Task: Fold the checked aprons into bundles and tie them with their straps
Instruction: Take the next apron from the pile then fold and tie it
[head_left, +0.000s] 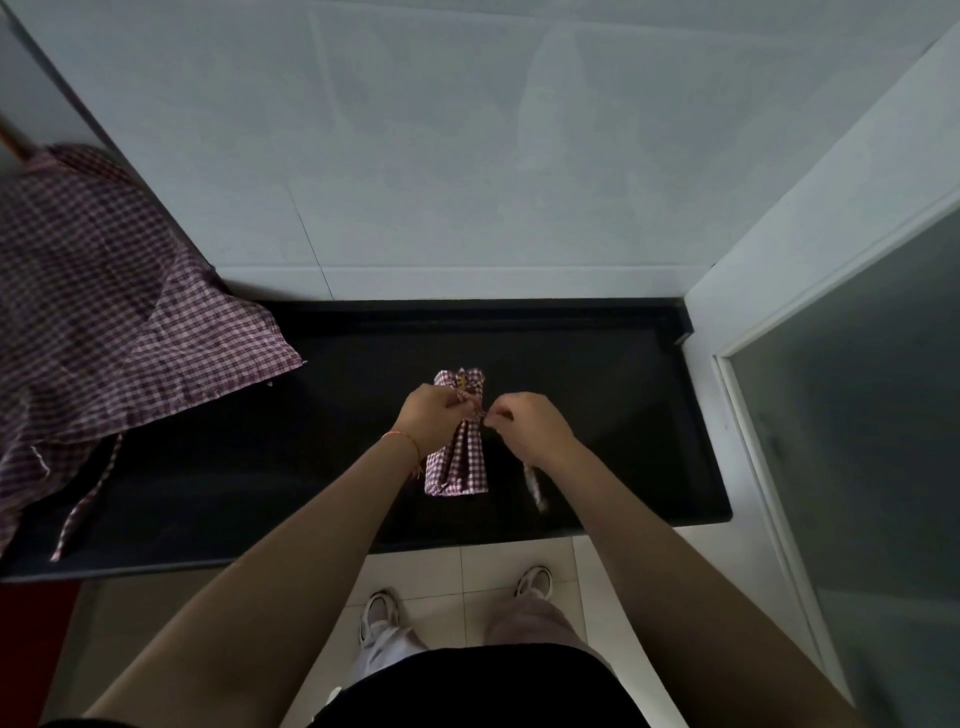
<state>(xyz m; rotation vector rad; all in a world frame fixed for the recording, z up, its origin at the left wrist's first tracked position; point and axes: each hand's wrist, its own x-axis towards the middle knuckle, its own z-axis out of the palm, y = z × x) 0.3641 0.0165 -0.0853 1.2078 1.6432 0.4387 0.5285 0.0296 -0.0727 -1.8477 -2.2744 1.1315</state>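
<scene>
A folded checked bundle (457, 447) is lying on the black bench (597, 374), near its middle, with its long side running away from the person. The bundle is being held between the two hands. The left hand (434, 418) is placed at the left side of the bundle, around its upper half, and its fingers are curled and are pinching the strap (475, 408) where it is crossing the bundle. The right hand (527, 426) is held just beside the right edge of the bundle, and its fingers are also curled, pinching the other part of the strap near the knot place. A loose strap end (535, 486) is hanging down under the right wrist and is touching the bench. A thin bracelet (408, 441) is being worn on the left wrist.

Well apart, at the left end of the bench, an unfolded checked apron (104, 322) is lying in a heap, partly raised against the wall, and one of its straps (85, 501) is trailing toward the front edge. The pale wall (467, 156) is standing behind the bench, and white shoes (379, 613) are seen on the tiled floor (483, 577) below.
</scene>
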